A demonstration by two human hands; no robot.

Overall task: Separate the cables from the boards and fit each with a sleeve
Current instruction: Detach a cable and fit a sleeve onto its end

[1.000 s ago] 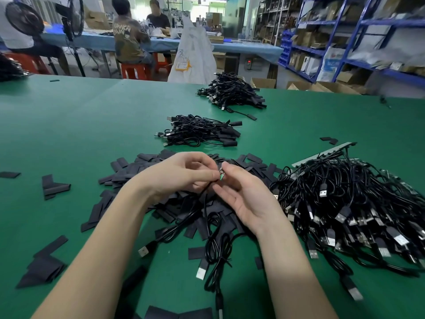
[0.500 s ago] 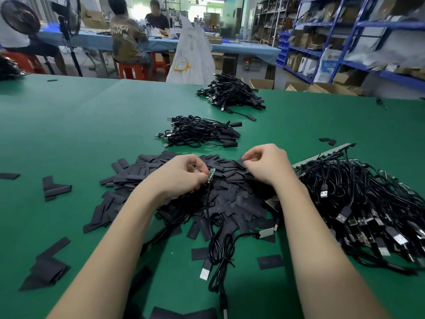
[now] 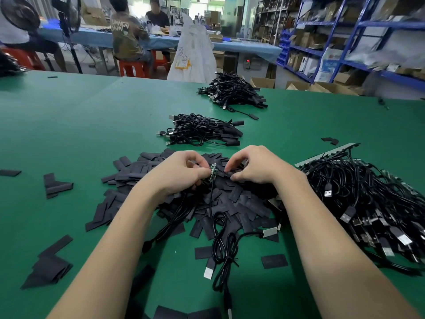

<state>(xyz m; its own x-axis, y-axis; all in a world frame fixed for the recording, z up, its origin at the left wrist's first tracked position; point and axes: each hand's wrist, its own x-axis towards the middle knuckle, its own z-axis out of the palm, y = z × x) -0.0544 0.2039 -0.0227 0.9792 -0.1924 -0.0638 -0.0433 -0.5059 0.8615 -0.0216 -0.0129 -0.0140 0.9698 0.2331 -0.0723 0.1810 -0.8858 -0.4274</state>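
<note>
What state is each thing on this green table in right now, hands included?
Left hand: pinching a small green circuit board, its cable hanging down.
Right hand: fingers curled, picking at a black sleeve on the sleeve pile.
Cable heap at right: tangled, unsleeved.
Two far cable bundles: sleeved, set aside.

Sleeve pile point(image 3: 230, 199) mid-table point(image 3: 69, 125), tangled cable heap point(image 3: 368, 203) to its right, two cable bundles point(image 3: 202, 131) behind it

Bright overhead light, soft shadows, wide-angle edge distortion, blurred background
</note>
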